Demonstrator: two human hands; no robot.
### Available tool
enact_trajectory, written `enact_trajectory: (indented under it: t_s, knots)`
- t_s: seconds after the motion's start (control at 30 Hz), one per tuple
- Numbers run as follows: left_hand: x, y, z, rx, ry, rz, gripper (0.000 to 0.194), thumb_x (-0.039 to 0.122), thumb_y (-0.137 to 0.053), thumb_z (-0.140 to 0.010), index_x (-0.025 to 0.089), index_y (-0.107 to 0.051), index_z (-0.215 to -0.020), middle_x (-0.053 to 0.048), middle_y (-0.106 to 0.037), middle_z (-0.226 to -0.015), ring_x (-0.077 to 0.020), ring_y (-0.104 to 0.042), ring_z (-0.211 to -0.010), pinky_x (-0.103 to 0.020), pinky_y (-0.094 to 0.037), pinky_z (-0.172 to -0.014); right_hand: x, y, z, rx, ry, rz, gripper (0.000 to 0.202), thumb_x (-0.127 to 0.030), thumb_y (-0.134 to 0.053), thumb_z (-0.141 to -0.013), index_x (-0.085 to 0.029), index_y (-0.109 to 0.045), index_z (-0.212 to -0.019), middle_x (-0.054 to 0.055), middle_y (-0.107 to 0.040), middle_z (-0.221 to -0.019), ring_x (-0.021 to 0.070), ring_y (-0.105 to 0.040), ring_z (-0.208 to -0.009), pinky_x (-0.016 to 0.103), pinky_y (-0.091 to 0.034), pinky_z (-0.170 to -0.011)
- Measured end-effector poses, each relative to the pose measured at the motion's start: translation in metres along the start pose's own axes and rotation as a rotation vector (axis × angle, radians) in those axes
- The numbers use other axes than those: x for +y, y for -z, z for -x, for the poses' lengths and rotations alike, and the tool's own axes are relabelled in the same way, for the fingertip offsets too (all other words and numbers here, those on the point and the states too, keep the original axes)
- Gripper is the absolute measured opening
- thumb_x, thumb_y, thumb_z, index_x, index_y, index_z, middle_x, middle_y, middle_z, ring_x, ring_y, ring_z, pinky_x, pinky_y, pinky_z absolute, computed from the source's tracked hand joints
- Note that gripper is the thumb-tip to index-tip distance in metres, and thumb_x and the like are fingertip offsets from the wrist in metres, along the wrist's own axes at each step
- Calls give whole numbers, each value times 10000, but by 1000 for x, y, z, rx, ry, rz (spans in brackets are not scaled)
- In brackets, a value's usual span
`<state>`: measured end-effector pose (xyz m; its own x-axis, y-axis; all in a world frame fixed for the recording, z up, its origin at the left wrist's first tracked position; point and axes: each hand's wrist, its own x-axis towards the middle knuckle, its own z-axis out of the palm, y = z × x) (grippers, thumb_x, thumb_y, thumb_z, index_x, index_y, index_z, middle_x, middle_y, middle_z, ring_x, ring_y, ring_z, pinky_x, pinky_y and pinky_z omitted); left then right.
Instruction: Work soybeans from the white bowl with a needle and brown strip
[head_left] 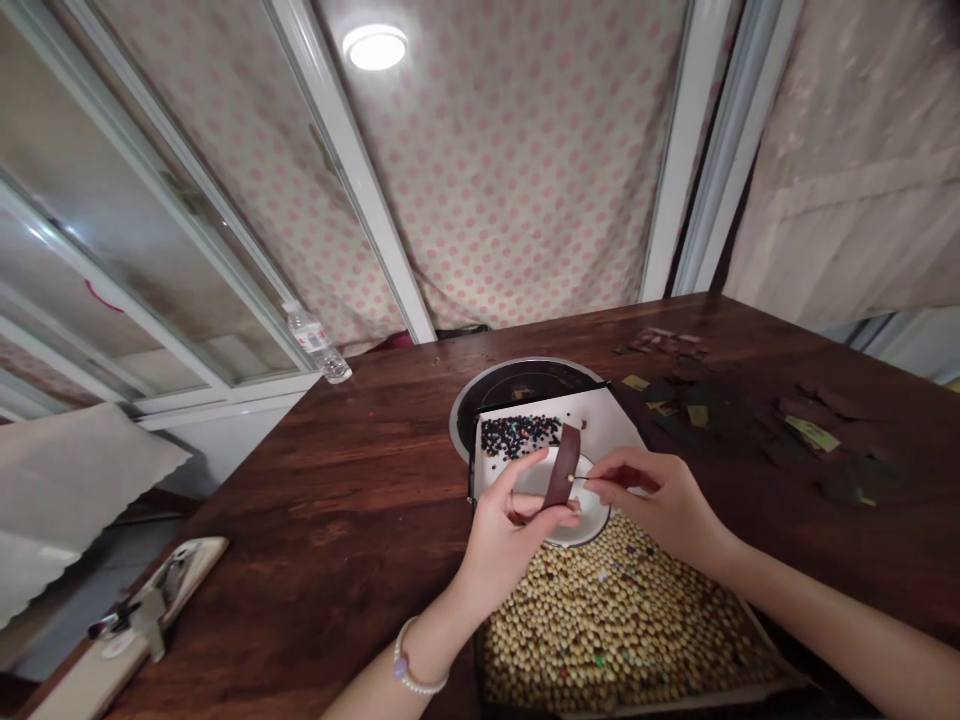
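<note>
My left hand (517,515) holds a brown strip (564,468) upright between thumb and fingers, above a white round dish (595,520). In my right hand (649,490), thumb and forefinger pinch a thin dark needle-like tool (581,478), its tip at a small pale bead (571,479) against the strip. Many pale beads (615,610) fill the near part of the tray below my hands. Black beads with some coloured ones (517,436) lie on the white sheet (604,415) at the tray's far end.
Behind the tray is a dark round plate with a silver rim (461,400). A plastic bottle (319,343) stands at the table's far left edge. Dark scraps and yellowish labels (814,433) lie on the right. A metal device on a board (150,605) is at lower left.
</note>
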<state>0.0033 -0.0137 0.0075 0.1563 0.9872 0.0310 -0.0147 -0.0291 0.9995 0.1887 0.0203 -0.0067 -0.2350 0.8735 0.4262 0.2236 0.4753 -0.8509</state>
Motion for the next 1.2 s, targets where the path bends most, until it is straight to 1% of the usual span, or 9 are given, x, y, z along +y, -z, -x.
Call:
enact_trajectory:
  t_s: [0.1, 0.23, 0.43, 0.63, 0.73, 0.87, 0.97, 1.1, 1.2]
  knots:
    - [0, 2, -3, -20, 70, 22, 449, 189, -734, -720, 136, -592, -1143, -65, -767, -783, -233, -730, -801, -355, -556, -839, -1, 0, 1, -25, 17, 26, 89, -240, -629, -796, -172, -657, -745, 20, -682, -655, 136, -619, -573, 226, -500, -510]
    - [1, 3, -5, -50, 110, 16, 201, 194, -738, -710, 98, -703, -883, -93, -762, -851, -226, -730, -788, -326, -560, -815, -2, -1, 2, -42, 139, 66, 87, -219, -598, -818, -180, -662, -775, 25, -684, -699, 138, -622, -611, 229, -497, -524]
    - [-1, 5, -6, -87, 99, 77, 234, 232, -724, -735, 112, -691, -933, -100, -760, -867, -234, -729, -798, -373, -552, -842, 2, -1, 4, -34, 348, 188, 144, -159, -505, -873, -190, -645, -878, 39, -666, -744, 141, -620, -649, 251, -496, -570]
    - [-2, 3, -4, -95, 107, 59, 240, 248, -706, -757, 103, -671, -944, -118, -753, -913, -250, -725, -832, -390, -547, -851, 1, -3, 6, -20, 261, 221, 96, -159, -541, -848, -181, -628, -811, 19, -625, -672, 122, -574, -569, 226, -457, -500]
    - [-3, 1, -3, -97, 109, 51, 208, 241, -701, -757, 116, -677, -922, -109, -751, -936, -247, -719, -863, -368, -548, -849, 0, -4, 8, -82, 301, 205, 108, -158, -541, -839, -177, -639, -797, 15, -612, -651, 111, -547, -535, 223, -446, -487]
    - [-4, 0, -2, -88, 106, 50, 206, 249, -695, -762, 120, -675, -922, -96, -754, -925, -237, -726, -835, -361, -558, -833, -1, -5, 10, -40, 303, 227, 118, -150, -534, -829, -183, -635, -776, 3, -572, -613, 108, -514, -514, 220, -440, -472]
    - [-4, 0, -2, -110, 102, 35, 209, 256, -686, -771, 116, -676, -925, -104, -750, -946, -240, -722, -855, -365, -558, -838, -1, -4, 10, -80, 337, 219, 128, -133, -529, -820, -188, -626, -758, -1, -572, -619, 101, -510, -509, 213, -437, -469]
    - [-4, 0, -2, -108, 113, 5, 200, 237, -682, -776, 120, -679, -938, -97, -757, -907, -225, -727, -826, -338, -563, -816, -2, -4, 9, 5, 317, 250, 105, -140, -537, -818, -189, -619, -775, -6, -558, -608, 105, -506, -509, 218, -439, -473]
    - [-4, 0, -2, -119, 103, 30, 160, 210, -674, -783, 119, -685, -914, -93, -757, -911, -210, -728, -821, -313, -561, -815, -2, -4, 9, -73, 338, 217, 124, -120, -530, -813, -186, -616, -754, -4, -568, -611, 100, -507, -500, 215, -431, -469]
